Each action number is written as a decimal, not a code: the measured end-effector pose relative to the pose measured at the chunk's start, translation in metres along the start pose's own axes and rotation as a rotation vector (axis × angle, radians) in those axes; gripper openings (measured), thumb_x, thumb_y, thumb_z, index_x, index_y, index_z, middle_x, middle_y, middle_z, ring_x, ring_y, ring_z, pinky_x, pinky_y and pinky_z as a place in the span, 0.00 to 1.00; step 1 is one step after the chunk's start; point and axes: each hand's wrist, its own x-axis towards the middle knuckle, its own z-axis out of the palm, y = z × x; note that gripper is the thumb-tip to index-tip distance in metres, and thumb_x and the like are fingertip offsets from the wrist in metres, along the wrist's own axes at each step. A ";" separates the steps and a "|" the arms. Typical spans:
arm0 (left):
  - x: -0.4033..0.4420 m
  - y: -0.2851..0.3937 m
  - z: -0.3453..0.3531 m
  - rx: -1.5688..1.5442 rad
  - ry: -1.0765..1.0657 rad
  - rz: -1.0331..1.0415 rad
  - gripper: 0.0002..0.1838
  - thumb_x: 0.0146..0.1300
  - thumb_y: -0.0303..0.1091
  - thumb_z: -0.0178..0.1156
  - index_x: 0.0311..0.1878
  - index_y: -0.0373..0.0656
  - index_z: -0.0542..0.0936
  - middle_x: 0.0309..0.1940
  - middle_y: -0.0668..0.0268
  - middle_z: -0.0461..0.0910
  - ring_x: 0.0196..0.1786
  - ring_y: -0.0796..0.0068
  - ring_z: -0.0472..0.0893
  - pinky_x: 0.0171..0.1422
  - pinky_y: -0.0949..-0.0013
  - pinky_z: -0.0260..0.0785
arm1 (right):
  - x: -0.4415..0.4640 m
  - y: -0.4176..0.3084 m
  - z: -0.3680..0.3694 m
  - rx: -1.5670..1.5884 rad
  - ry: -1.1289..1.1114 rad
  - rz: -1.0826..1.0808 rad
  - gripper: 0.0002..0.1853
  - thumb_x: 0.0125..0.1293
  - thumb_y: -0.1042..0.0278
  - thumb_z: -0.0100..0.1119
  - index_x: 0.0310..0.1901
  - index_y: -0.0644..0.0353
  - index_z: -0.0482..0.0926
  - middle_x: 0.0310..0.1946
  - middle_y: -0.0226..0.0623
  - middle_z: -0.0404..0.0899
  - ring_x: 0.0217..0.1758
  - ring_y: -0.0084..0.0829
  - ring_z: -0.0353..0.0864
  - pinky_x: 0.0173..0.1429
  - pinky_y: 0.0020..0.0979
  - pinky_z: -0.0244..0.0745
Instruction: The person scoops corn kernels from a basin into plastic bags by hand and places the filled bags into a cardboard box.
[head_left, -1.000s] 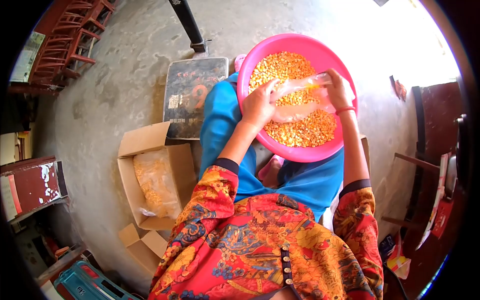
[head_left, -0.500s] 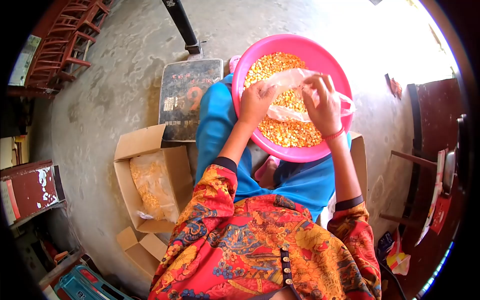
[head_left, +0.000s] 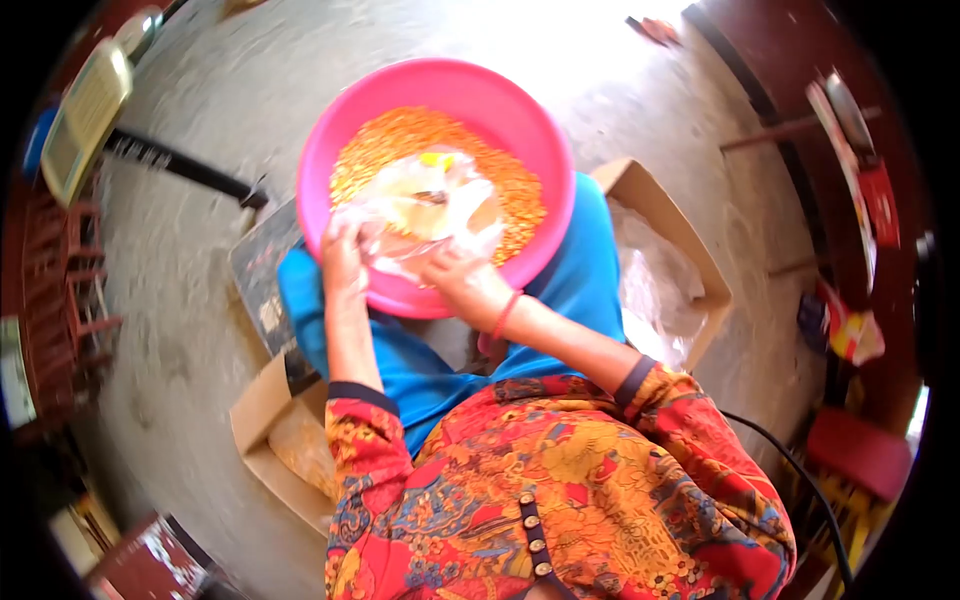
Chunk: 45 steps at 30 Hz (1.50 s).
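A pink basin [head_left: 558,170] rests across my blue-trousered knees, with loose yellow corn kernels [head_left: 405,130] inside. Over the kernels lies a clear plastic bag [head_left: 470,205], spread out and with a small yellow mark on it. At the basin's near left rim, my left hand [head_left: 345,255] is closed on the bag's edge. My right hand [head_left: 466,284] pinches the bag's near edge farther right, just inside the rim. Both hands are slightly blurred, so the exact finger positions are unclear.
To the right stands an open cardboard box [head_left: 705,235] holding clear plastic bags [head_left: 655,285]. Another box [head_left: 262,415] at lower left contains a bag of corn [head_left: 303,445]. A platform scale [head_left: 262,285] sits beside my left knee. A black cable [head_left: 800,470] runs at right.
My view has turned, shifting the basin left in the picture. The bag, earlier raised between my hands, now lies spread over the corn. Both hands have come down to the near rim.
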 end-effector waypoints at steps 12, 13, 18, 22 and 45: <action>0.013 -0.013 -0.006 0.381 0.007 -0.069 0.13 0.62 0.34 0.59 0.47 0.38 0.78 0.34 0.68 0.79 0.32 0.82 0.77 0.32 0.78 0.69 | 0.007 0.061 -0.018 0.167 -0.145 0.351 0.11 0.57 0.74 0.48 0.39 0.62 0.80 0.35 0.51 0.80 0.42 0.43 0.81 0.48 0.41 0.74; 0.014 -0.011 -0.005 0.342 0.006 -0.121 0.12 0.63 0.35 0.58 0.45 0.39 0.78 0.30 0.70 0.78 0.26 0.84 0.73 0.26 0.79 0.64 | 0.017 0.068 -0.025 -0.001 -0.110 0.340 0.11 0.58 0.74 0.48 0.38 0.62 0.80 0.35 0.50 0.80 0.42 0.42 0.81 0.46 0.40 0.74; 0.021 0.026 0.033 0.215 -0.046 -0.193 0.14 0.67 0.42 0.52 0.41 0.40 0.78 0.15 0.78 0.61 0.14 0.89 0.58 0.14 0.81 0.47 | 0.060 0.069 -0.087 -0.148 -0.029 0.247 0.09 0.58 0.73 0.47 0.35 0.63 0.78 0.30 0.51 0.79 0.36 0.46 0.81 0.40 0.43 0.74; 0.021 0.062 0.056 0.009 -0.131 -0.062 0.16 0.67 0.43 0.52 0.43 0.39 0.78 0.16 0.79 0.58 0.15 0.88 0.57 0.15 0.81 0.46 | 0.079 0.056 -0.117 -0.113 0.141 0.244 0.07 0.59 0.70 0.49 0.32 0.63 0.76 0.28 0.48 0.78 0.36 0.45 0.80 0.39 0.43 0.73; -0.014 -0.018 0.017 1.035 -0.208 0.472 0.13 0.54 0.28 0.60 0.44 0.36 0.78 0.31 0.55 0.81 0.34 0.68 0.81 0.38 0.66 0.72 | 0.009 0.068 -0.013 0.028 -0.396 0.137 0.12 0.57 0.60 0.51 0.33 0.57 0.81 0.31 0.49 0.80 0.36 0.48 0.80 0.44 0.44 0.73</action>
